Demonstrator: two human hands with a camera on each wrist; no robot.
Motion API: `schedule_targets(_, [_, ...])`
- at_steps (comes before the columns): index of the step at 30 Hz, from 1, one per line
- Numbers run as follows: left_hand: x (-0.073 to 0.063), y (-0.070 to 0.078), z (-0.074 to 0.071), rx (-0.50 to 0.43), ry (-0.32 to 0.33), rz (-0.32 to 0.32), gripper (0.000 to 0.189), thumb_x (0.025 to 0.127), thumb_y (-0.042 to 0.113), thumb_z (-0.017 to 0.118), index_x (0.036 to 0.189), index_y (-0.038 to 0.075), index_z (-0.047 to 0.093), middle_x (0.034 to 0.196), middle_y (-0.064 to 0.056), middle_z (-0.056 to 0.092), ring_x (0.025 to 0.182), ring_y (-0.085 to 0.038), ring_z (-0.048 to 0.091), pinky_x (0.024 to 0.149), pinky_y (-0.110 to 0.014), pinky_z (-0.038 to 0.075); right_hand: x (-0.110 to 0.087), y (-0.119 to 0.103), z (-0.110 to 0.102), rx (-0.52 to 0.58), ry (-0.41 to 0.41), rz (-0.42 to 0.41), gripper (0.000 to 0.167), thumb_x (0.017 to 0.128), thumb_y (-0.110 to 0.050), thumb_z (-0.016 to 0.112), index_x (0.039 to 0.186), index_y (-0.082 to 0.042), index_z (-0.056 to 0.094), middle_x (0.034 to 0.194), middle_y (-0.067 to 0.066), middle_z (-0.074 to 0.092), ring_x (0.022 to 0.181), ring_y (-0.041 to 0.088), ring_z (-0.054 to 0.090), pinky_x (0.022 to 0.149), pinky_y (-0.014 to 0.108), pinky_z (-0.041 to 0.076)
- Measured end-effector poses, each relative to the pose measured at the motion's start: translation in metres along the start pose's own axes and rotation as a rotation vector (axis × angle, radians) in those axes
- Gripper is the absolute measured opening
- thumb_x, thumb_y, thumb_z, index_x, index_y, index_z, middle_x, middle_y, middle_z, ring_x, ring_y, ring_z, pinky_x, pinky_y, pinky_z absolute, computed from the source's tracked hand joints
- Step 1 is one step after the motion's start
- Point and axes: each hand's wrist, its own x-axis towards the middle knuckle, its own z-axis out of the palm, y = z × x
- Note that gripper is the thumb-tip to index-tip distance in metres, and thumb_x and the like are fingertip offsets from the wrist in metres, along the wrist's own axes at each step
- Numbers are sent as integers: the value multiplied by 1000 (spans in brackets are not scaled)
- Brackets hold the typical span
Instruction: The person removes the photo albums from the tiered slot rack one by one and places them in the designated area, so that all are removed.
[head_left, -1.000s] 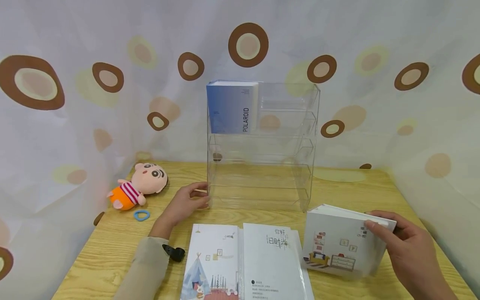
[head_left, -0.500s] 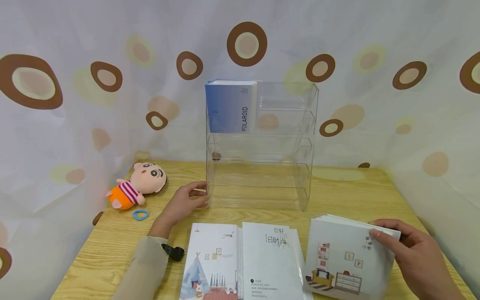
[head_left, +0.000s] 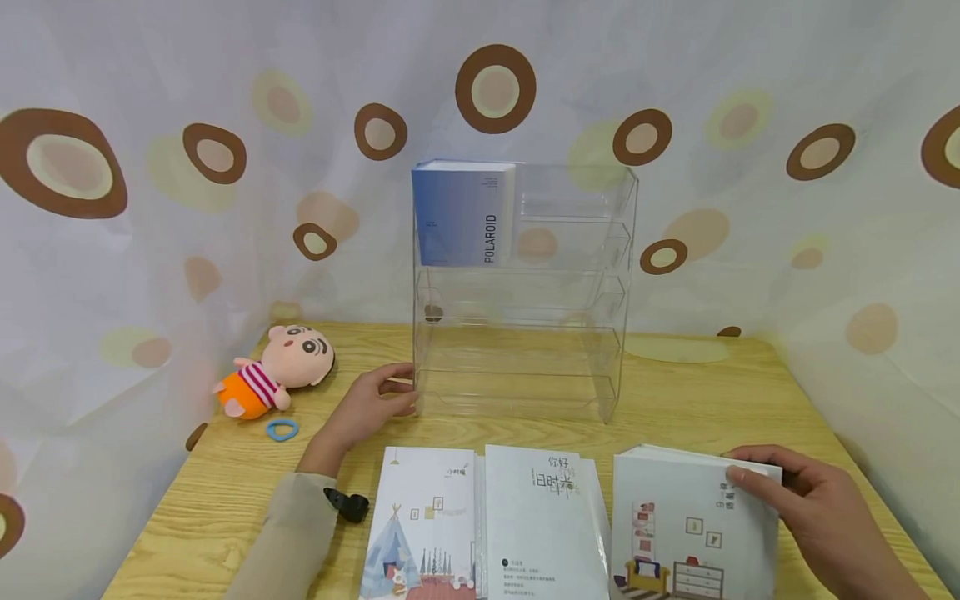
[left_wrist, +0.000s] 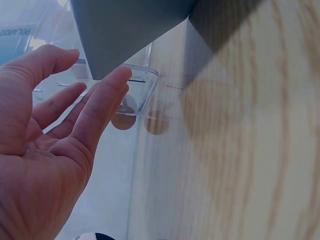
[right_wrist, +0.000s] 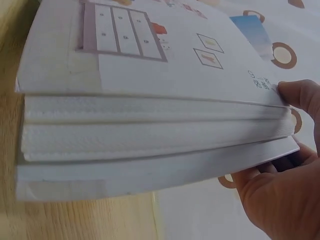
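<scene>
My right hand (head_left: 821, 517) pinches the upper right corner of a white photo album (head_left: 693, 529), thumb on its front cover and fingers behind. That cover shows a yellow armchair and a chest of drawers. In the right wrist view its thick white page edges (right_wrist: 150, 132) part slightly from the covers. My left hand (head_left: 375, 404) touches the lower left side of a clear acrylic rack (head_left: 517, 375), fingers extended and thumb apart. A blue album marked POLAROID (head_left: 461, 217) stands in the rack's top left.
A tent-picture album (head_left: 420, 525) and a plain white one (head_left: 543, 521) lie side by side at the table's front. On the left are a plush doll (head_left: 273, 375) and a blue ring (head_left: 282, 430). Dotted white sheeting (head_left: 570, 50) encloses the wooden table (head_left: 697, 400).
My right hand has lowered the held album toward the table's front, beside the plain white one; in the last half second it shifted slightly left. My left hand stays at the rack.
</scene>
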Motion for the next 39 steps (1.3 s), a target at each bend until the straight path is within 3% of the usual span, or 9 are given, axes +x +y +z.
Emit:
schedule_targets(4, [1, -1, -1, 0, -1, 4, 61, 112, 11, 68, 168, 0, 46, 168, -27, 50, 148, -46, 58, 107, -43, 69, 5, 0, -1, -23, -33, 5, 25, 112, -31, 73, 129, -15, 81, 94, -14, 76, 80, 12, 72, 67, 27, 62])
schedule_targets(10, [0, 0, -1, -1, -1, 1, 61, 112, 10, 68, 168, -1, 46, 168, -27, 50, 148, -46, 58, 106, -41, 69, 13, 5, 0, 56, -95, -21, 26, 113, -27, 71, 132, -11, 80, 99, -13, 79, 85, 15, 78, 71, 29, 67])
schedule_targets(17, [1, -1, 0, 0, 2, -6, 61, 112, 11, 68, 168, 0, 46, 167, -26, 50, 148, -45, 58, 106, -40, 69, 23, 9, 0, 108, -144, -25, 21, 115, -22, 67, 130, -20, 82, 100, -14, 79, 85, 14, 78, 71, 32, 69])
schedule_targets(24, [1, -1, 0, 0, 8, -18, 61, 112, 11, 69, 168, 2, 47, 167, -24, 51, 147, -43, 59, 105, -39, 70, 31, 7, 0, 20, -165, -27, 29, 113, -27, 70, 137, -13, 80, 101, -17, 80, 86, 11, 75, 71, 30, 67])
schedule_targets(39, [1, -2, -1, -4, 0, 7, 60, 112, 11, 68, 168, 0, 47, 167, -27, 50, 147, -45, 58, 108, -44, 69, 50, 20, 5, 31, -210, -51, 33, 111, -24, 74, 141, -14, 79, 105, -18, 81, 86, 12, 74, 70, 31, 68])
